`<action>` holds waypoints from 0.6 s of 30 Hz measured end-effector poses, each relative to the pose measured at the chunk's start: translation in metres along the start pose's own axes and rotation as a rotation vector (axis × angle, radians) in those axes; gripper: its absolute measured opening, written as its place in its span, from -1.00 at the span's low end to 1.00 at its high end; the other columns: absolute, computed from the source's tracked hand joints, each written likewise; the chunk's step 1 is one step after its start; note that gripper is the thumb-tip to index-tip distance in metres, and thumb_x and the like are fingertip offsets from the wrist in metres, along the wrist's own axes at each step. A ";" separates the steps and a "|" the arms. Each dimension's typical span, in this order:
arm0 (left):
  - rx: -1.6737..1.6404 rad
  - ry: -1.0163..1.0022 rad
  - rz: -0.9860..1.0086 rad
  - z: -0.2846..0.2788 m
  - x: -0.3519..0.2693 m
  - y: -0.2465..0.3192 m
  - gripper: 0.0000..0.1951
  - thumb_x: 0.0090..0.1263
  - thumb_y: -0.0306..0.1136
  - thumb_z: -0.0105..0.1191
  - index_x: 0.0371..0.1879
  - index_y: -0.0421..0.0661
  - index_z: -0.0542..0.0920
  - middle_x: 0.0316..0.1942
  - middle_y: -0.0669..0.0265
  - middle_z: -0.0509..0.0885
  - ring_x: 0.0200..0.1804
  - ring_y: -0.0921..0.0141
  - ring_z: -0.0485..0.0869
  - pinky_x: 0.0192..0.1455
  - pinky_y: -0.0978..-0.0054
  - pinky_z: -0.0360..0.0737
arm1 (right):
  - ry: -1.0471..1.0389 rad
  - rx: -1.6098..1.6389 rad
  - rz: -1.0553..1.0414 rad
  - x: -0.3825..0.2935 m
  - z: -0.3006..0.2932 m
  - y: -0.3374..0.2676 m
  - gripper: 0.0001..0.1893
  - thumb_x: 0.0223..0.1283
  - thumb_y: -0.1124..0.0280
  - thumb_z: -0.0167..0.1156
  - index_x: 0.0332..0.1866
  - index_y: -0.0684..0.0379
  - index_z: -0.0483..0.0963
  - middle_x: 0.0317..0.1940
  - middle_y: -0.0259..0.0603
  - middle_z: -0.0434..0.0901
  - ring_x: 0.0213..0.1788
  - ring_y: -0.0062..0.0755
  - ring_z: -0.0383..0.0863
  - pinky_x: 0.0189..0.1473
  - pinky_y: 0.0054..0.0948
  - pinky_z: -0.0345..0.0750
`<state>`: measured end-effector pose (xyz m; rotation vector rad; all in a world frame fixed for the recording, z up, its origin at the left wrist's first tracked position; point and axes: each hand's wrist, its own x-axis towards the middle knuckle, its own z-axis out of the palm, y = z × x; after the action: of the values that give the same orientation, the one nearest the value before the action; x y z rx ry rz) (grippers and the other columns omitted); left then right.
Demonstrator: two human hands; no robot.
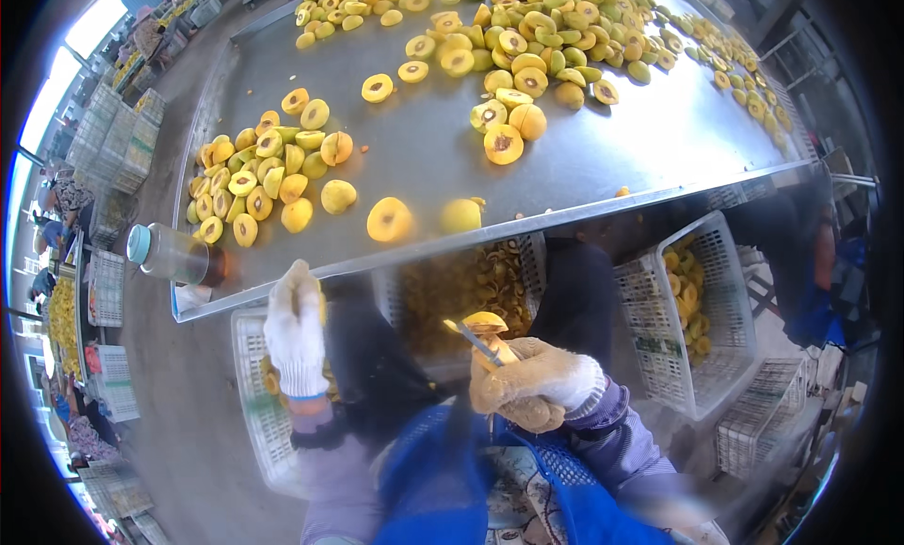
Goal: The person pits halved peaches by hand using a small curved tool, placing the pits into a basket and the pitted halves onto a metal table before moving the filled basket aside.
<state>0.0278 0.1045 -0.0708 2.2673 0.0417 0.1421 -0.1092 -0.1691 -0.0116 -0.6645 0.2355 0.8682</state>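
Note:
My right hand [533, 389], in a stained white knit glove, holds a small knife [479, 343] with a wooden-looking handle above my lap. A yellow fruit piece [484, 323] rests against the blade. My left hand [296, 326], gloved in white, is just off the table's near edge at the left; a bit of yellow shows at its right side, and what it holds is hidden. Halved yellow fruits with brown centres lie on the metal table [424, 149], in a left pile [258, 177] and a larger far pile [558, 36]. Two fruits [390, 219] lie near the front edge.
A jar with a turquoise lid [169, 254] lies tilted at the table's left corner. Below are a crate of scraps [530, 262], a white crate [247, 404] at left and another with fruit [727, 319] at right. Other people work at the far left; someone's dark-clothed legs show at right.

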 end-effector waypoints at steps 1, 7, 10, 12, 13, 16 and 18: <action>0.165 0.051 0.156 0.002 -0.002 -0.003 -0.70 0.49 -0.31 0.06 0.09 -0.18 0.62 0.06 0.06 0.67 0.06 0.18 0.68 0.17 0.32 0.59 | 0.015 -0.010 0.029 0.004 -0.004 0.002 -0.76 0.18 0.24 0.33 -0.28 0.18 0.50 -0.61 -0.41 0.43 -0.64 -0.66 0.36 -0.63 -0.62 0.25; -0.207 -0.426 0.535 0.092 0.012 0.048 -0.71 0.42 -0.46 0.14 0.11 -0.11 0.64 0.17 0.13 0.64 0.25 0.28 0.59 0.32 0.39 0.47 | 0.051 0.005 -0.014 0.011 0.007 -0.010 -0.80 0.23 0.28 0.31 -0.25 0.15 0.49 -0.64 -0.49 0.38 -0.67 -0.75 0.29 -0.68 -0.65 0.17; -0.036 -0.583 0.565 0.147 0.037 0.064 -0.70 0.41 -0.36 0.13 0.08 -0.09 0.65 0.19 0.14 0.62 0.24 0.19 0.58 0.34 0.36 0.47 | 0.158 -0.033 -0.010 0.003 0.003 -0.017 -0.76 0.27 0.27 0.29 -0.11 0.14 0.45 -0.60 -0.51 0.39 -0.66 -0.77 0.29 -0.67 -0.67 0.18; 0.186 -0.652 0.505 0.171 0.055 0.075 -0.67 0.38 -0.26 0.13 0.07 -0.07 0.65 0.19 0.15 0.60 0.21 0.16 0.58 0.34 0.31 0.46 | 0.214 -0.033 -0.001 -0.005 -0.006 -0.017 -0.75 0.29 0.23 0.29 -0.09 0.11 0.45 -0.60 -0.52 0.39 -0.66 -0.77 0.29 -0.67 -0.66 0.19; 0.300 -0.677 0.471 0.177 0.064 0.081 -0.65 0.36 -0.21 0.13 0.07 -0.05 0.65 0.19 0.15 0.59 0.20 0.15 0.57 0.35 0.29 0.46 | 0.190 -0.020 -0.031 -0.006 -0.016 -0.012 -0.75 0.31 0.21 0.28 -0.10 0.08 0.44 -0.61 -0.52 0.39 -0.67 -0.76 0.29 -0.67 -0.66 0.20; 0.449 -0.641 0.493 0.178 0.077 0.089 -0.55 0.28 -0.07 0.17 0.09 -0.04 0.62 0.20 0.15 0.57 0.21 0.13 0.55 0.35 0.24 0.42 | 0.265 -0.104 -0.071 -0.007 -0.015 -0.018 -0.76 0.32 0.19 0.28 -0.13 0.06 0.42 -0.63 -0.50 0.39 -0.69 -0.76 0.29 -0.69 -0.66 0.20; 0.534 -0.684 0.486 0.170 0.071 0.097 -0.38 0.14 -0.05 0.29 0.19 -0.06 0.55 0.23 0.12 0.55 0.26 0.10 0.50 0.38 0.24 0.39 | 0.274 -0.154 -0.078 -0.001 -0.015 -0.016 -0.76 0.35 0.16 0.23 -0.10 0.05 0.42 -0.65 -0.47 0.39 -0.71 -0.75 0.30 -0.69 -0.67 0.21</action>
<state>0.1168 -0.0813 -0.0991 2.6893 -0.9298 -0.4442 -0.0966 -0.1863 -0.0159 -0.9325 0.3887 0.7234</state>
